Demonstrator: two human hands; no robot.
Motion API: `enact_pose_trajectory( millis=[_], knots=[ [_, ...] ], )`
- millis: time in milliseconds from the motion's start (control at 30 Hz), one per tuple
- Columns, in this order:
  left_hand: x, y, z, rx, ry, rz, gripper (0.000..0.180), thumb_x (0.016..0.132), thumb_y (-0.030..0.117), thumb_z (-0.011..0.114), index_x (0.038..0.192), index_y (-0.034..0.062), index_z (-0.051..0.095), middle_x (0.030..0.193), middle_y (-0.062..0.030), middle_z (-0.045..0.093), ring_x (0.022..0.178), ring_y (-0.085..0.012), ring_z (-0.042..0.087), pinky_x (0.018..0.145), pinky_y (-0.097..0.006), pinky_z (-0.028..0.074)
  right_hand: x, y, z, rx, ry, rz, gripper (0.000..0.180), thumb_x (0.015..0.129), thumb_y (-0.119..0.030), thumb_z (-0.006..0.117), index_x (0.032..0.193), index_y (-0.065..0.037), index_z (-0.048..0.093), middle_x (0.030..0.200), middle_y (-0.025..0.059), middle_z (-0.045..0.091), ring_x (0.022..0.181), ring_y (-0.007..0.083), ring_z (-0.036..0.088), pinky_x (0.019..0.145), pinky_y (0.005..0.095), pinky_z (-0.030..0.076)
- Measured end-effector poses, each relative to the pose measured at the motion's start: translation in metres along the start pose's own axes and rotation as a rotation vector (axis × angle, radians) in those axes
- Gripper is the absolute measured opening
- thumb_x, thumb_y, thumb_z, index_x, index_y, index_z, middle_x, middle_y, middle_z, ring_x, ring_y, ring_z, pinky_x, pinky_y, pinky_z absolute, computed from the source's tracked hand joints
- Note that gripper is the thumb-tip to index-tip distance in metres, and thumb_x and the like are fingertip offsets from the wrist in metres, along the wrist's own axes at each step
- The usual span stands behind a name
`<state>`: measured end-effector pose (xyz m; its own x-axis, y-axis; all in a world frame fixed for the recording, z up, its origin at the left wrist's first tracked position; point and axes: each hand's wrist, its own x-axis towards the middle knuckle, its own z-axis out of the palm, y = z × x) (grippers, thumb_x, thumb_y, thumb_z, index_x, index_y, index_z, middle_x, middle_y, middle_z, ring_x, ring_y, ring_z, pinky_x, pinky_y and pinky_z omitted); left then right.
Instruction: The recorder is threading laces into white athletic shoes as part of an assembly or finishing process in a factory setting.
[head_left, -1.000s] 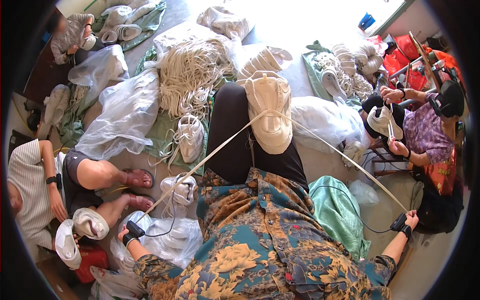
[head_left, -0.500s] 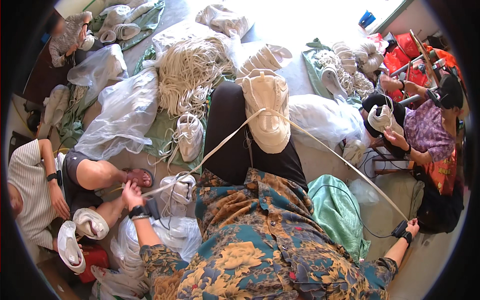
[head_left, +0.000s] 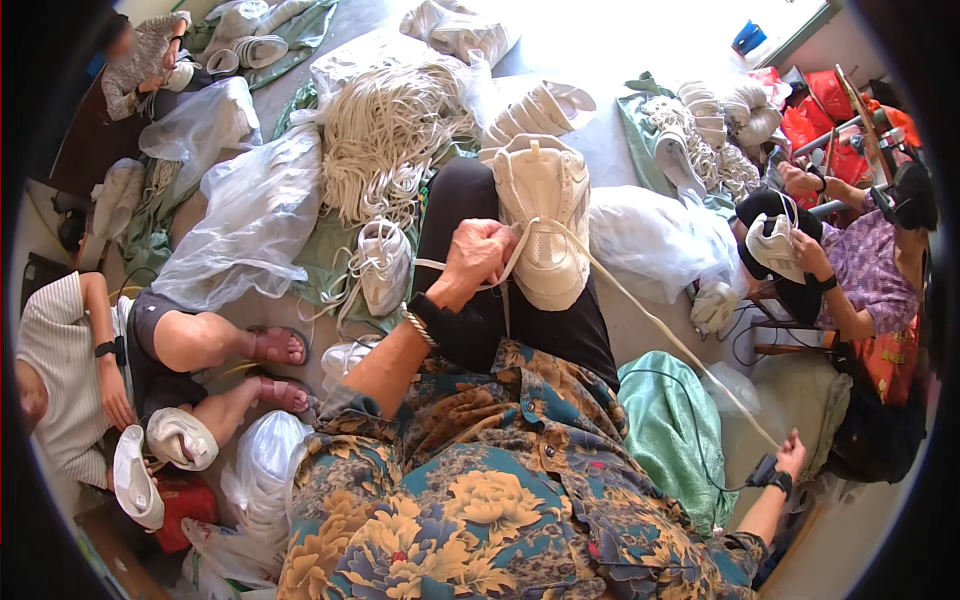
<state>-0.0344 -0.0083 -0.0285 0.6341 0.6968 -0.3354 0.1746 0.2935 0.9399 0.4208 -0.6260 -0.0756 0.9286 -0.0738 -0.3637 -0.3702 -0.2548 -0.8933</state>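
A cream sneaker [head_left: 553,270] rests on my lap between my thighs, with a long off-white shoelace [head_left: 655,315] threaded at it. Right beside the shoe is my left hand [head_left: 478,252], its fingers closed on the lace; a short loop shows between hand and shoe. Far out to the lower right, my right hand [head_left: 790,458] grips the other length of lace, which runs nearly straight from the shoe. A finger of that hand points up. Dark straps with small black boxes are on my wrists.
A large heap of loose laces [head_left: 390,140] lies beyond my knees. Next to it are a laced shoe [head_left: 383,265] and plastic bags [head_left: 240,225]. A green sack [head_left: 675,430] stands by my right side. Co-workers sit left and right; the right one holds a shoe [head_left: 772,245].
My left hand has moved from far left, up and inward to the shoe, and the left lace has gone slack. My right hand has shifted slightly inward. The right co-worker's hand has moved onto their shoe.
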Motion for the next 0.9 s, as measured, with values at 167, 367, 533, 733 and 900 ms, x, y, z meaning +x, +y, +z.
enact_pose_trajectory(
  millis=[167, 367, 533, 733, 900],
  knots=[
    [0.000, -0.010, 0.001, 0.014, 0.089, 0.014, 0.024, 0.091, 0.015, 0.049, 0.076, -0.0007, 0.060, 0.059, -0.0019, 0.056, 0.042, -0.0053, 0.047, 0.035, -0.018, 0.037, -0.038, -0.039, 0.142, 0.338, -0.326, 0.218, 0.017, 0.089, -0.013, 0.055, 0.104, -0.006, 0.059, 0.085, 0.0000, 0.063, 0.066, 0.0048, 0.054, 0.046, 0.0175, 0.036],
    [0.003, -0.007, 0.010, 0.113, 0.162, -0.004, 0.024, 0.090, 0.016, 0.050, 0.073, 0.0013, 0.059, 0.056, 0.0010, 0.053, 0.042, -0.0033, 0.045, 0.034, -0.018, 0.033, -0.175, -0.071, 0.346, -0.071, -0.731, 0.050, 0.019, 0.084, -0.020, 0.064, 0.100, -0.009, 0.061, 0.070, -0.0030, 0.058, 0.057, 0.0037, 0.051, 0.047, 0.0150, 0.036],
    [0.007, -0.014, 0.014, 0.538, 0.345, 0.249, 0.024, 0.081, 0.017, 0.051, 0.070, -0.0017, 0.060, 0.058, -0.0183, 0.057, 0.049, -0.0275, 0.058, 0.049, -0.038, 0.047, -0.262, -0.079, 0.441, -0.153, -1.104, -0.183, 0.019, 0.085, -0.017, 0.061, 0.097, -0.003, 0.062, 0.073, -0.0007, 0.060, 0.061, 0.0034, 0.051, 0.050, 0.0159, 0.037],
    [0.002, 0.019, 0.028, 1.079, 0.363, 0.398, 0.022, 0.081, 0.018, 0.050, 0.067, 0.0019, 0.057, 0.064, -0.0189, 0.059, 0.063, -0.0364, 0.060, 0.058, -0.045, 0.048, -0.303, -0.081, 0.491, -0.018, -1.198, -0.243, 0.013, 0.084, -0.011, 0.061, 0.090, 0.000, 0.063, 0.070, 0.0006, 0.060, 0.058, 0.0038, 0.052, 0.049, 0.0164, 0.037],
    [0.005, 0.018, 0.026, 1.094, 0.332, 0.383, 0.021, 0.081, 0.017, 0.050, 0.068, 0.0019, 0.057, 0.065, -0.0184, 0.060, 0.062, -0.0357, 0.060, 0.058, -0.044, 0.048, -0.306, -0.079, 0.500, -0.011, -1.211, -0.246, 0.011, 0.081, -0.005, 0.059, 0.090, 0.001, 0.061, 0.067, 0.0005, 0.059, 0.056, 0.0042, 0.051, 0.049, 0.0167, 0.037]
  ],
)
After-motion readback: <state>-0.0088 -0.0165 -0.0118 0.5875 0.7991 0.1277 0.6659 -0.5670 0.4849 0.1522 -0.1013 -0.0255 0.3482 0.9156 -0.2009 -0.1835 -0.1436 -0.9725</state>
